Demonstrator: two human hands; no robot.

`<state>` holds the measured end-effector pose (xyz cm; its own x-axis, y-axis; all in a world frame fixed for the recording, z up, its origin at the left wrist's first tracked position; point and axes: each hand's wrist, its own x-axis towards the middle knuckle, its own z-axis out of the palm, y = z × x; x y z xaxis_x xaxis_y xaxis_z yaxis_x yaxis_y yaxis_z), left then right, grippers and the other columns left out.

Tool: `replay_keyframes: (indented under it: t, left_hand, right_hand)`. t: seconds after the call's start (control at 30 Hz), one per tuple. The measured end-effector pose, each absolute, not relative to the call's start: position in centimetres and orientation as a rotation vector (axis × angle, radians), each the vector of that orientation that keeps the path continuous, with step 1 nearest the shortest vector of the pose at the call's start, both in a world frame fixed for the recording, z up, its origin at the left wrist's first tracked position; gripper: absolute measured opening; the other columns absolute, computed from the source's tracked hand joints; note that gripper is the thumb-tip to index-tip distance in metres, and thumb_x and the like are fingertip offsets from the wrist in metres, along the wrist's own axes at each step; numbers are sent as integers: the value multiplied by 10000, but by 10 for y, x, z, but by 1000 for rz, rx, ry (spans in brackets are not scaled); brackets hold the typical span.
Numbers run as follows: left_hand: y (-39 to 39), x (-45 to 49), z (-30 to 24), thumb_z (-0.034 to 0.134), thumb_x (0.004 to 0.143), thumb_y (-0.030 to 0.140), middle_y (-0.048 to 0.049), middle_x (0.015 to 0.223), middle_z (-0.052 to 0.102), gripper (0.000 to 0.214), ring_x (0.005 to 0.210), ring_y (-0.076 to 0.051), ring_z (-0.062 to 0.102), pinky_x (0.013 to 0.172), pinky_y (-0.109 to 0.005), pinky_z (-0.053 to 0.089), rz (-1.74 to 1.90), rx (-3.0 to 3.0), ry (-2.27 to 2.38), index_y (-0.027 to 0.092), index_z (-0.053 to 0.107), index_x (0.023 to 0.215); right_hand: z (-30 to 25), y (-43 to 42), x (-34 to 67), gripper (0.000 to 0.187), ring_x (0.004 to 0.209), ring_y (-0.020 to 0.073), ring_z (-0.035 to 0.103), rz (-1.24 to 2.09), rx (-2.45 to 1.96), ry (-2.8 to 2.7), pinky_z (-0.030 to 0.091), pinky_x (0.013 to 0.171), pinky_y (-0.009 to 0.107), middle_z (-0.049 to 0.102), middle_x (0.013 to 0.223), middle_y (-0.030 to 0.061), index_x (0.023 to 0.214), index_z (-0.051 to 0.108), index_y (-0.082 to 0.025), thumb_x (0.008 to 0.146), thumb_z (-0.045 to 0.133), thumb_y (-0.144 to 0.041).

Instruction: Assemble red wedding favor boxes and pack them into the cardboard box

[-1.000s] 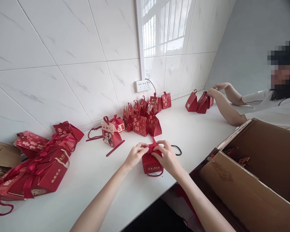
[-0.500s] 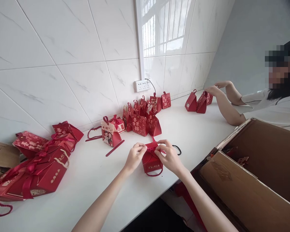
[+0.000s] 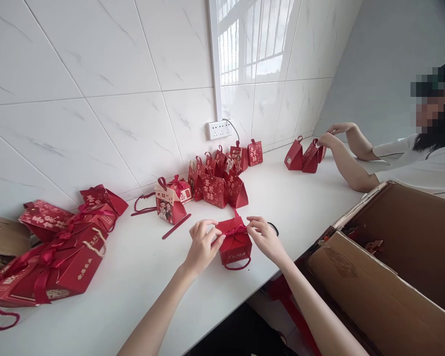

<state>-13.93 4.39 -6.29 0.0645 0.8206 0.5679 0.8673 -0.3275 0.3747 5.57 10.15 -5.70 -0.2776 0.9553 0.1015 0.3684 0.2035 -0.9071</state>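
A small red gift box (image 3: 235,251) with gold lettering sits on the white table in front of me, a red cord handle (image 3: 238,267) hanging at its near side. Across its top runs a red ribbon (image 3: 234,231), knotted near the middle. My left hand (image 3: 203,243) pinches the ribbon at the box's left edge. At the right edge my right hand (image 3: 265,238) has its fingertips closed on the other side of the ribbon. Behind the box stands a group of red gift boxes (image 3: 214,189) with loop handles.
Larger red boxes with ribbons (image 3: 65,252) lie at the left. A patterned box (image 3: 169,205) stands near a red strip (image 3: 176,227). An open cardboard carton (image 3: 352,267) is at the right. Beyond it, another person's hands (image 3: 332,140) touch red boxes (image 3: 310,157). A power strip (image 3: 219,130) is on the wall.
My hands have moved apart to either side of the box, drawing the ribbon out sideways. More of the box top and the knot shows now. The other person's hands have barely moved.
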Motion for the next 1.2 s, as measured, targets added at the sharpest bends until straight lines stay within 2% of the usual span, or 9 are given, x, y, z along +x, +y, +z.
replay_keyframes:
  t: [0.13,0.27,0.37,0.47,0.67,0.8,0.9,1.03,1.2]
  left_hand:
    - [43,-145,-61,535,880,253,-63,974,586,157,941,-205,542,834,-357,381,-1038,-2202,-1689,212,633,765]
    - [37,-139,-57,488,903,282,-36,833,566,191,703,-140,544,674,-268,410,-1001,-2209,-1752,215,641,810]
    - [29,-127,-55,443,919,285,-23,797,569,223,515,-88,482,485,-219,332,-915,-2208,-1865,207,629,826]
    - [21,-116,-54,419,920,253,-35,800,593,232,497,-93,494,423,-230,252,-791,-2123,-1893,198,626,830]
    - [18,-107,-53,429,910,247,-50,837,624,210,639,-137,591,443,-230,280,-782,-2024,-1933,202,609,812]
    - [20,-109,-52,441,897,249,-24,859,629,165,559,-107,555,453,-227,335,-916,-2093,-2060,208,575,809]
    - [22,-114,-52,459,880,251,-18,896,630,126,620,-111,584,533,-226,434,-1120,-2161,-2138,215,547,797]
    - [25,-119,-54,491,853,246,-45,1056,626,96,805,-144,633,613,-240,507,-1346,-2215,-2187,213,523,769]
    - [28,-121,-57,505,838,214,-47,961,635,97,965,-193,601,788,-320,522,-1345,-2227,-2047,211,517,741]
  right_hand:
    - [-56,102,57,235,1045,249,587,1011,-1274,-1785,474,892,447,572,1176,110,641,609,-194,789,436,-255]
    - [-52,99,61,214,1074,256,568,950,-1299,-1867,465,906,448,553,1189,102,660,594,-195,802,444,-251]
    - [-47,96,63,131,1113,265,539,806,-1264,-1894,457,926,463,531,1190,110,803,601,-203,811,492,-275]
    - [-40,94,60,164,1130,255,527,663,-1130,-1934,457,944,462,505,1211,108,953,590,-221,837,546,-328]
    - [-39,98,42,76,1172,260,519,623,-935,-2249,461,971,473,505,1239,83,902,651,-233,829,630,-244]
    - [-47,102,41,99,1159,247,533,687,-948,-2273,452,987,470,521,1228,81,899,679,-239,852,598,-208]
    - [-48,104,45,125,1134,244,550,713,-930,-2265,472,961,452,534,1205,79,911,690,-248,848,595,-198]
    - [-43,111,44,152,1089,218,575,763,-883,-2226,483,937,400,554,1170,82,948,687,-240,882,552,-263]
    - [-31,128,27,151,1079,238,571,747,-1021,-2239,450,947,437,569,1142,103,857,685,-196,868,568,-292]
